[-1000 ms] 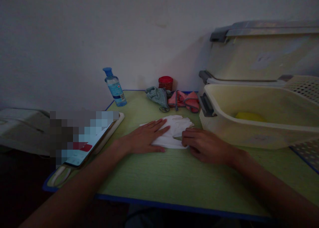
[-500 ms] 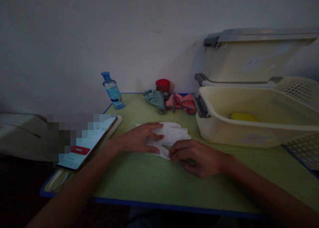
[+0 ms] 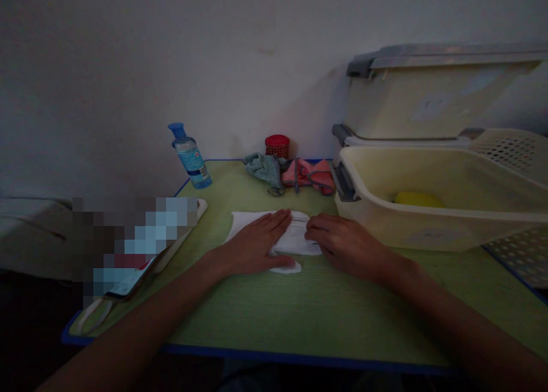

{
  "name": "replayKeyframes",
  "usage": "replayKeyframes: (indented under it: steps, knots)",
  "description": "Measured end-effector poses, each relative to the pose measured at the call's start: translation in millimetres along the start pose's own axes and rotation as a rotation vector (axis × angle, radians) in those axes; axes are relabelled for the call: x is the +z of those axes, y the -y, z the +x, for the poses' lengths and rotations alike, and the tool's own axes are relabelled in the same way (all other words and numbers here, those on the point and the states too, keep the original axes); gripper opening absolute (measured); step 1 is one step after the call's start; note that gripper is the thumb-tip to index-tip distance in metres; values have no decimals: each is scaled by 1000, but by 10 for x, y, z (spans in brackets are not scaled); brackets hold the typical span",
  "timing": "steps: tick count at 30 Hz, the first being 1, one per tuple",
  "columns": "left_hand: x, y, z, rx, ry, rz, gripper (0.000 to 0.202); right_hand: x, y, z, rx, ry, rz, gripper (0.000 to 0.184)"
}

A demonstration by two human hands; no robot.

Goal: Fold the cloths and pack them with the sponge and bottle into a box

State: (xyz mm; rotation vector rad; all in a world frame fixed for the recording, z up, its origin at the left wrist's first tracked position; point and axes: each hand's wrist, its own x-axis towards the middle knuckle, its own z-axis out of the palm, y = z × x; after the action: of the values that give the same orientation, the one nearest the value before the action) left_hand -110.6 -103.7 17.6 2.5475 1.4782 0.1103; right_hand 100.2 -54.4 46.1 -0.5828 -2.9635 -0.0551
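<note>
A white glove [image 3: 295,241] lies flat on the green table, its cuff toward the left and its fingers toward the right. My left hand [image 3: 257,241] rests palm down across the glove, fingers stretched out and thumb apart near the glove's thumb. At the glove's finger ends, my right hand [image 3: 346,243] has its fingers curled together on the fabric, pinching the fingertips. Part of the glove is hidden beneath both hands.
A blue bottle [image 3: 190,161] stands at the back left, beyond a phone [image 3: 132,281]. Green and red patterned cloths [image 3: 308,175] lie before a red-lidded container [image 3: 277,146]. On the right, a cream plastic bin [image 3: 406,226] holds something yellow [image 3: 417,199].
My left hand has flattened over the middle of the glove. My right hand has moved from the glove's thumb up to its finger ends. The view has shifted slightly.
</note>
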Motion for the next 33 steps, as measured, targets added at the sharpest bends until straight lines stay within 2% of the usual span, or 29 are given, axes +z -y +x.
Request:
replayKeyframes:
  steps: [3,9,15,19,25,28,31,33]
  knots:
    - [4,-6,-5,-17,33,10,98,2,2,2,9,22,-20,23]
    - [16,-13,5,-12,28,19,102,-60,18,9,30,-14,-57,12]
    - [13,-11,3,-7,20,21,103,-70,33,-10,-60,108,39,20]
    - [13,-8,2,-7,28,10,103,-93,23,-25,-79,138,99,23]
    - [15,12,-10,18,-12,-41,99,-147,9,-70,-61,168,103,17]
    - [-26,13,-42,51,-122,-122,83,-131,6,-72,-66,164,62,16]
    - [-76,-6,-69,105,-263,-221,39,-117,9,-67,-75,152,38,18]
    - [-93,-28,-68,127,-288,-251,18,-120,14,-66,-75,148,43,18]
